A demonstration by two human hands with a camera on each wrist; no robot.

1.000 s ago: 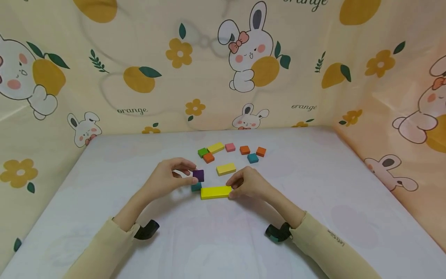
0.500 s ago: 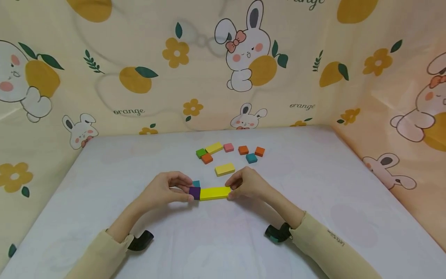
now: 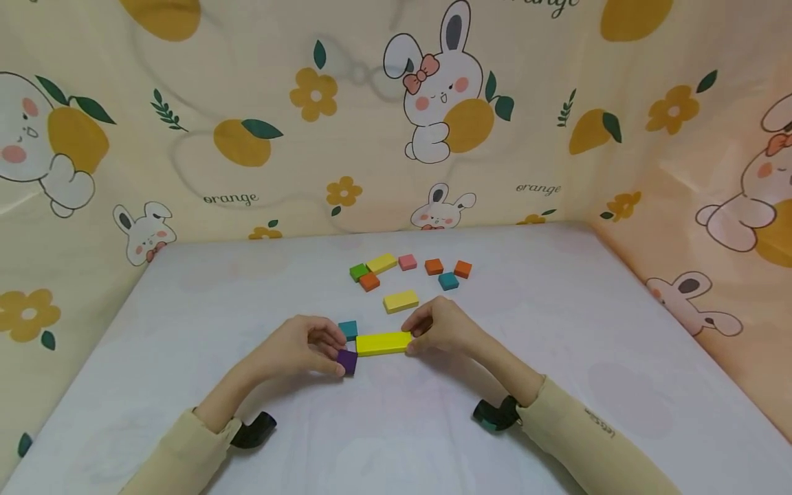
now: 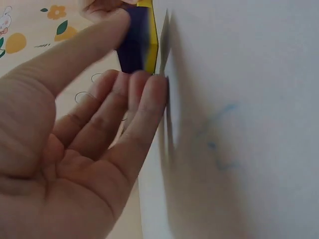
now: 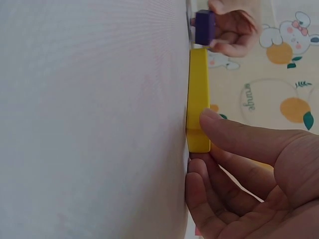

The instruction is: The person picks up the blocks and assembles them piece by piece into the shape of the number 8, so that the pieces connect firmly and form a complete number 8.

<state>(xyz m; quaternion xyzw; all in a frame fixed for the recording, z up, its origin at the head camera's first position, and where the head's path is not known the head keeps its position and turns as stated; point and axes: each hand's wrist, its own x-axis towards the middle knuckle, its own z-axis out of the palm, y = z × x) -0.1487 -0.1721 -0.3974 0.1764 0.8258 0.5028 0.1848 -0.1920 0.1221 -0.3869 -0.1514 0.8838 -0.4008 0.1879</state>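
Observation:
Between thumb and fingertips my left hand (image 3: 303, 348) pinches a purple block (image 3: 348, 361), at the near left corner of a long bright yellow block (image 3: 383, 343). The left wrist view shows the same purple block (image 4: 133, 40) between thumb and fingers, overlapping the yellow one. My right hand (image 3: 442, 326) grips the yellow block's right end; in the right wrist view the thumb lies on the yellow block (image 5: 198, 94) and the fingers are at its end. A teal block (image 3: 348, 330) lies just behind the yellow block's left end, beside the left fingers.
A paler yellow block (image 3: 401, 301) lies behind the long one. Farther back are a green block (image 3: 359, 272), another pale yellow block (image 3: 381, 263), a pink block (image 3: 408, 262), several orange blocks (image 3: 369, 282) and a second teal block (image 3: 448, 280). A patterned cloth backdrop (image 3: 371, 137) rises behind the table.
My left hand has brought the purple block down and nearer, from above the teal block, past the yellow block's left end, to its near left corner. The right hand has stayed on the yellow block.

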